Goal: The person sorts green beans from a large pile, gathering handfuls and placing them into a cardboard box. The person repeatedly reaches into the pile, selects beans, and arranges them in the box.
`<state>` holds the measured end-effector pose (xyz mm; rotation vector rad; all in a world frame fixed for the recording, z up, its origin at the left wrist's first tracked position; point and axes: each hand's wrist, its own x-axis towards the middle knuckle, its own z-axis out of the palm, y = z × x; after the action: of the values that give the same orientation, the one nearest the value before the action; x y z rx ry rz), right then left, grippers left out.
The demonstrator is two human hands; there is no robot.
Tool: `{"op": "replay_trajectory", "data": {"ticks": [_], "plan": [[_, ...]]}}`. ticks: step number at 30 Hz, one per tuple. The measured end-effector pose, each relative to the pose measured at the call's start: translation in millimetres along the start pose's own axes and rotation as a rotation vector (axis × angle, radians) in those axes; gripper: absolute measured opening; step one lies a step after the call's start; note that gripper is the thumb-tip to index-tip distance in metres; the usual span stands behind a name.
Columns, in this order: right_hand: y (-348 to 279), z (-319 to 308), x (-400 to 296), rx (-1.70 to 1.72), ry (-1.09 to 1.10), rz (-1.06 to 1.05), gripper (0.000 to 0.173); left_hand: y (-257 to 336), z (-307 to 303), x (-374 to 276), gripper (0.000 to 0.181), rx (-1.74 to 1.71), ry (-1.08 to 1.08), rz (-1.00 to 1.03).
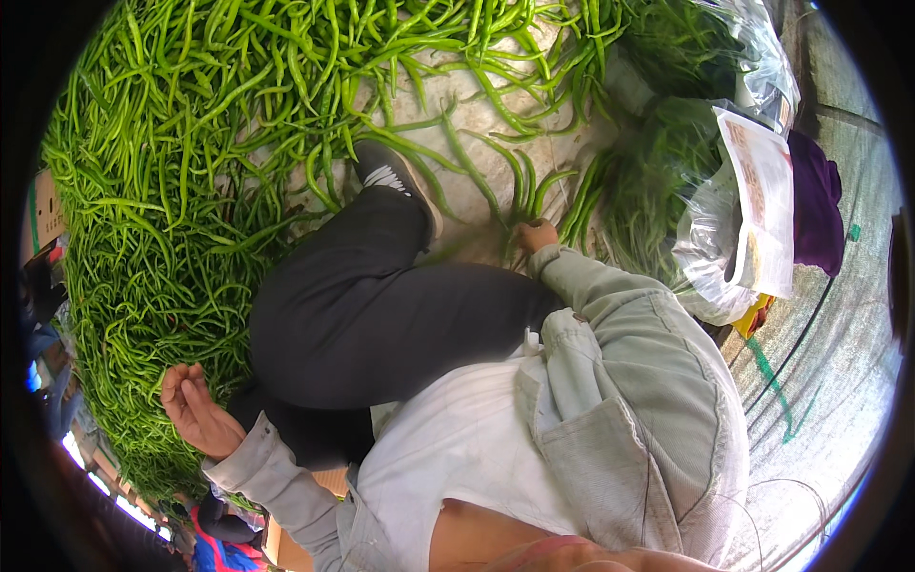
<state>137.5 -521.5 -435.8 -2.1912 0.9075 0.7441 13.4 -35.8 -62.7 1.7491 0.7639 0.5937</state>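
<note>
My left hand [199, 413] is raised beside the heap of long green chili peppers [150, 250] at the left. Its fingers are loosely curled and nothing shows between them. Near my bent knee, at the pale ground sheet [457, 79], my right hand [536, 234] has its fingers closed at the lower ends of several green chilies [525, 182]. The fingertips are partly hidden. More chilies [582, 204] lie just to the right of that hand, against a clear plastic bag [650, 171] filled with chilies.
My shoe [393, 175] rests among the peppers. Another clear bag of chilies [679, 50] is at the upper right. A printed white sack [761, 200] and a purple cloth [815, 204] are beside the bags. Cardboard [46, 214] and a person's red-and-blue clothing [218, 547] show at the left rim.
</note>
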Motion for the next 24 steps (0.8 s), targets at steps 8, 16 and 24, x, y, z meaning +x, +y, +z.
{"op": "replay_trajectory", "data": {"ticks": [8, 16, 24], "plan": [[-78.9, 4.9, -1.5, -0.174, 0.086, -0.569, 0.038, -4.7, -2.4, -2.3, 0.021, -0.001, 0.057, -0.029], [-49.9, 19.1, 31.4, -0.323, 0.272, -0.373, 0.034, 0.1, 1.7, -2.6, 0.022, -0.005, 0.050, -0.050], [-94.8, 21.0, 16.7, -0.354, -0.097, -0.472, 0.038, -5.0, -6.1, 3.9, 0.022, -0.011, 0.060, -0.106]]}}
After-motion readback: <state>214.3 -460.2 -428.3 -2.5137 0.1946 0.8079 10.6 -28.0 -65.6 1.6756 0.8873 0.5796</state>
